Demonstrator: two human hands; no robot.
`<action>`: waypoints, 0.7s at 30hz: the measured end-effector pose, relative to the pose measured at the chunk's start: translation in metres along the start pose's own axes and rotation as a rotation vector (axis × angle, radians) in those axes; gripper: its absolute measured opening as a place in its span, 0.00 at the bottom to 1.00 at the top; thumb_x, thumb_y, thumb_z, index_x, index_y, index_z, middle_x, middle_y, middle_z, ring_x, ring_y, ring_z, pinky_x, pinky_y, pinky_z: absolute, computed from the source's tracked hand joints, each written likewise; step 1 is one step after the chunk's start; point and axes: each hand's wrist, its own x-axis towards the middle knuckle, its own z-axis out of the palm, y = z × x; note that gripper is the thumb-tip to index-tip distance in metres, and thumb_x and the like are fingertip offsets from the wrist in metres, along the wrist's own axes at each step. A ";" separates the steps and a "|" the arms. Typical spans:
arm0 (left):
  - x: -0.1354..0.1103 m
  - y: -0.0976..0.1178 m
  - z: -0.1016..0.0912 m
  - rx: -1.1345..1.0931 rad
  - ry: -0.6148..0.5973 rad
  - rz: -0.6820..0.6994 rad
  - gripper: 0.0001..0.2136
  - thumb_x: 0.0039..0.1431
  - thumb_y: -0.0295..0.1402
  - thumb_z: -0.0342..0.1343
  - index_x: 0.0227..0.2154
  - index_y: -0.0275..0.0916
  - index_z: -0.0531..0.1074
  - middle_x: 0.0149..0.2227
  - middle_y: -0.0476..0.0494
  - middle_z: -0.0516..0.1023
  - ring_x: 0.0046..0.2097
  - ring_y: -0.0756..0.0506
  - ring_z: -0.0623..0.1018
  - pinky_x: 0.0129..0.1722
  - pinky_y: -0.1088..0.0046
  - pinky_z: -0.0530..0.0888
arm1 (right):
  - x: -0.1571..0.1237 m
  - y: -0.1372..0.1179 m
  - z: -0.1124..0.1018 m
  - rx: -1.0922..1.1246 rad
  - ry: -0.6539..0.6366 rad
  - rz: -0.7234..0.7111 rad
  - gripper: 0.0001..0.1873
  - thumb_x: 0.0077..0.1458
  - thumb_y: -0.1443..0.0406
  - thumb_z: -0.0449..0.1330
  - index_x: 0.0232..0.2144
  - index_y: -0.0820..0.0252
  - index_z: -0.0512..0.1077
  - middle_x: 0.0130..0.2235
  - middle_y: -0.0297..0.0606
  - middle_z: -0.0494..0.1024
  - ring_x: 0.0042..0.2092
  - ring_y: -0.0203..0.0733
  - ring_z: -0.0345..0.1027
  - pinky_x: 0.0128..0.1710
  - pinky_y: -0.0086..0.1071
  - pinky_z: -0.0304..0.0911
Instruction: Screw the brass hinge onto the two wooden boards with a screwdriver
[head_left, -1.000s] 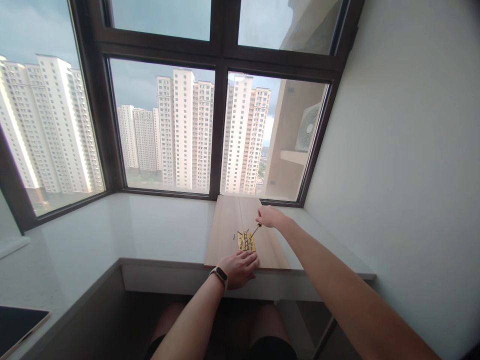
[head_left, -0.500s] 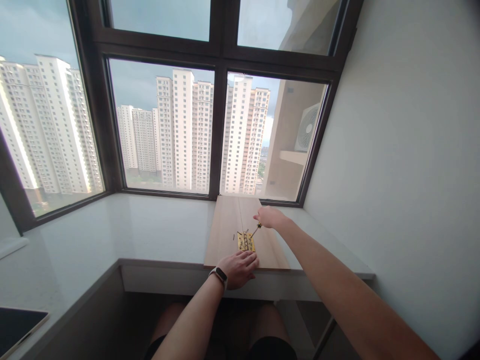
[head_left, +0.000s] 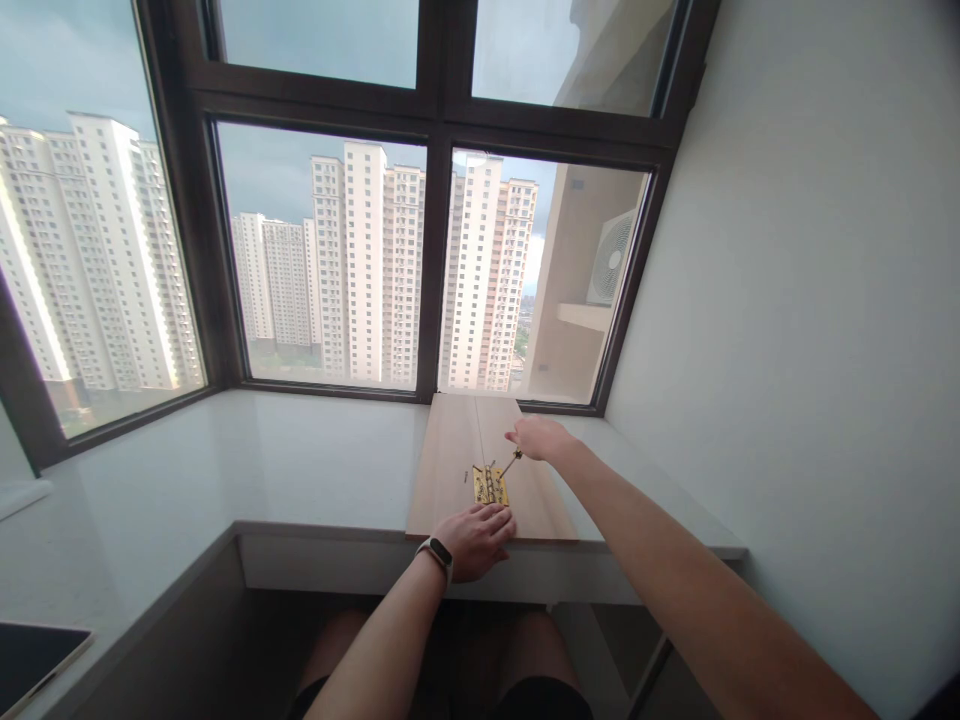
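A gold-coloured hinge lies spread over the seam of two pale wooden boards. My right hand is closed around a screwdriver, whose tilted shaft points down to the hinge's right leaf. My left hand, below a wrist with a smart band, lies with fingers stretched over the hinge's near edge and the board. A small dark screw rests on the board left of the hinge. Other small screws seem to stand at the hinge's far edge, too small to count.
The boards lie on a white window sill, reaching back to a dark window frame. A plain wall rises on the right. A dark flat device sits at the lower left. My knees are under the sill.
The whole view has shifted slightly. Both hands, the screwdriver and the hinge keep nearly the same places relative to one another.
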 end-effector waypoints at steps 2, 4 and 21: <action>0.000 0.000 0.000 0.004 0.004 0.002 0.24 0.69 0.43 0.50 0.63 0.38 0.59 0.61 0.35 0.68 0.63 0.39 0.67 0.61 0.60 0.66 | 0.000 0.000 0.000 0.000 0.008 -0.020 0.22 0.66 0.50 0.52 0.45 0.60 0.75 0.49 0.53 0.78 0.50 0.55 0.74 0.43 0.38 0.64; 0.000 0.000 0.000 0.007 0.007 0.004 0.24 0.69 0.43 0.50 0.63 0.38 0.60 0.61 0.35 0.68 0.63 0.38 0.67 0.61 0.60 0.67 | 0.000 0.001 0.000 0.007 0.010 -0.045 0.16 0.63 0.53 0.58 0.43 0.58 0.75 0.48 0.50 0.78 0.48 0.53 0.74 0.42 0.36 0.64; -0.001 0.000 0.000 0.014 0.003 0.005 0.25 0.68 0.42 0.51 0.64 0.38 0.59 0.62 0.35 0.68 0.63 0.39 0.66 0.60 0.60 0.67 | -0.003 -0.003 -0.006 -0.027 -0.036 -0.034 0.20 0.65 0.52 0.55 0.42 0.61 0.77 0.44 0.53 0.80 0.47 0.53 0.76 0.41 0.36 0.65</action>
